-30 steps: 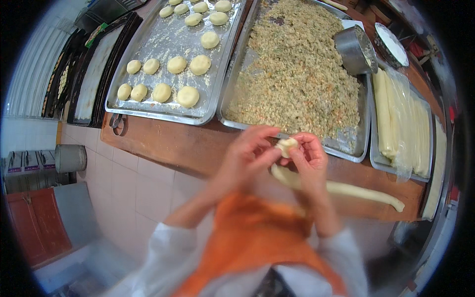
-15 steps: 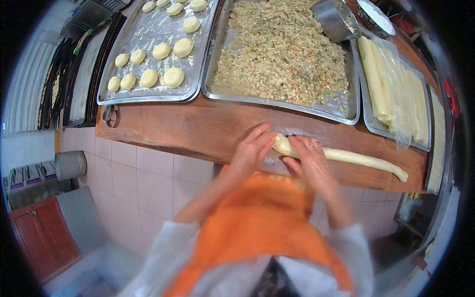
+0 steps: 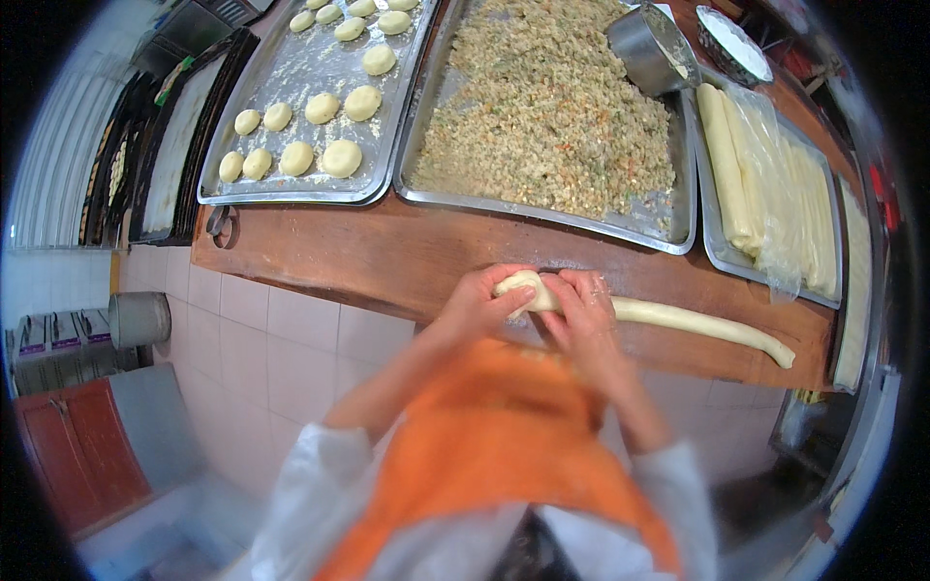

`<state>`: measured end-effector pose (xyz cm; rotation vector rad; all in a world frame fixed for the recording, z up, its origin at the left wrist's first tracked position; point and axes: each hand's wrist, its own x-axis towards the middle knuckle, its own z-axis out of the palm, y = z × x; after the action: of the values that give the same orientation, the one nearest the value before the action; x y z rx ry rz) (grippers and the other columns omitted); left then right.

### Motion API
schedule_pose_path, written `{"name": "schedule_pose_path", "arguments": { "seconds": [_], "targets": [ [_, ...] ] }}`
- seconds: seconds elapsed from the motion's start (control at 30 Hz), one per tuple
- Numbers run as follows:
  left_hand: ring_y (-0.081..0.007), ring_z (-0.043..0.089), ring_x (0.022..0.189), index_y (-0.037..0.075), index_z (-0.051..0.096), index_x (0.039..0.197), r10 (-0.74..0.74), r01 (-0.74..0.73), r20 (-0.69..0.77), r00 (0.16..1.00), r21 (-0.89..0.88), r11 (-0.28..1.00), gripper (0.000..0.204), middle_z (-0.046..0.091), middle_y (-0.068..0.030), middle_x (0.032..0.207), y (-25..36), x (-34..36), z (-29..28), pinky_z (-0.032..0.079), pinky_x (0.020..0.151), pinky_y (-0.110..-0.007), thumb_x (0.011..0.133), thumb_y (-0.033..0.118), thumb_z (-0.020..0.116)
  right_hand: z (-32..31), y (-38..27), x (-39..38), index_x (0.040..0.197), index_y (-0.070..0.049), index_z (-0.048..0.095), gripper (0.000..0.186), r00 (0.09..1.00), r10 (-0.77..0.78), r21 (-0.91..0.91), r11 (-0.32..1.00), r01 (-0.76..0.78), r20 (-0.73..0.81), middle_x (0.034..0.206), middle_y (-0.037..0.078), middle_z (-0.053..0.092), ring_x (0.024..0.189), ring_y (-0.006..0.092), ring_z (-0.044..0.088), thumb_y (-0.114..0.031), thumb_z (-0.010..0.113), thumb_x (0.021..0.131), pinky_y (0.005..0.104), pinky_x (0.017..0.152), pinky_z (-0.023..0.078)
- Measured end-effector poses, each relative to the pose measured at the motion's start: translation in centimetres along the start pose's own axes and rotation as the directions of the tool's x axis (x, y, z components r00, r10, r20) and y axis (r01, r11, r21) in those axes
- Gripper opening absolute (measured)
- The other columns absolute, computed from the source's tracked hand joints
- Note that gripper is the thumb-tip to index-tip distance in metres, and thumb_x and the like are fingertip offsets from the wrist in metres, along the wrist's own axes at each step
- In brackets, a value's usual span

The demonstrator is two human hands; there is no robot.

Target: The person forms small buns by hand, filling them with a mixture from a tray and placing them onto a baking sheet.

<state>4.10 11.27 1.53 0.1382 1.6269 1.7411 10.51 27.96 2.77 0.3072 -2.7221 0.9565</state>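
A long pale dough rope (image 3: 693, 322) lies along the near edge of the wooden table, its thin tail reaching to the right. At its thick left end my left hand (image 3: 484, 298) is closed round the rounded tip, thumb on top. Just beside it, my right hand (image 3: 578, 312) wraps over the rope with its fingers curled. Between the two hands a short stretch of dough shows. The undersides of both grips are hidden.
Behind my hands stands a large metal tray (image 3: 542, 218) of crumbly filling with a metal scoop (image 3: 654, 50) in it. At left, a tray (image 3: 281, 200) bears several round dough pieces. At right, a tray (image 3: 765, 274) holds long dough rolls under a plastic sheet (image 3: 775, 194).
Both hands have shifted slightly left and nearer me along the rope. My left hand now grips the end, where its fingers lay flatter before.
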Motion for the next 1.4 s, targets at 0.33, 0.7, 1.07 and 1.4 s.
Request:
{"name": "schedule_pose_path", "arguments": {
  "seconds": [0.33,0.7,1.07,1.4],
  "targets": [
    [-0.007,0.055,0.079,0.003,0.057,0.107,0.083,-0.059,-0.103,0.991,0.215,0.975,0.025,0.06,-0.002,0.091,2.5,-2.1,-2.5,0.047,0.066,-0.021,0.084,0.012,0.057,-0.5,-0.2,2.4,0.115,-0.001,0.046,0.049,0.972,-0.014,0.045,0.999,0.003,0.235,0.113,0.019,0.048,0.103,0.0367,0.046,-0.02,0.064,0.073,0.0412,0.085,0.037],
    [-0.0278,0.057,0.077,0.005,0.06,0.089,0.808,-0.462,0.199,0.555,0.881,0.101,0.023,0.057,-0.0117,0.088,3.8,0.2,2.1,0.047,0.069,-0.035,0.068,0.011,0.066,-2.0,-0.9,2.9,0.098,-0.002,0.053,0.028,0.867,0.199,0.398,0.826,-0.399,0.457,0.083,0.019,0.06,0.077,0.0377,0.057,-0.019,0.059,0.076,0.041,0.064,0.045],
    [-0.0288,0.056,0.08,0.01,0.057,0.099,0.57,-0.128,-0.079,0.818,0.941,0.314,0.025,0.057,-0.0108,0.087,0.8,2.4,-2.7,0.047,0.07,-0.037,0.074,0.013,0.056,-1.8,0.7,1.4,0.098,-0.003,0.05,0.03,0.962,-0.22,0.088,0.974,0.208,0.165,0.091,0.011,0.054,0.087,0.0302,0.051,-0.016,0.062,0.073,0.0406,0.075,0.038],
    [-0.0296,0.026,0.126,0.005,0.04,0.124,0.29,-0.256,0.26,0.921,0.965,-0.052,0.06,0.032,-0.014,0.134,1.4,-1.5,-7.9,0.019,0.104,-0.043,0.077,0.04,0.052,-6.6,3.0,7.6,0.121,-0.005,0.042,0.052,0.951,-0.098,0.027,0.995,0.094,0.294,0.124,0.013,0.045,0.118,0.0293,0.039,-0.016,0.063,0.074,0.0405,0.096,0.034]
  ]
}}
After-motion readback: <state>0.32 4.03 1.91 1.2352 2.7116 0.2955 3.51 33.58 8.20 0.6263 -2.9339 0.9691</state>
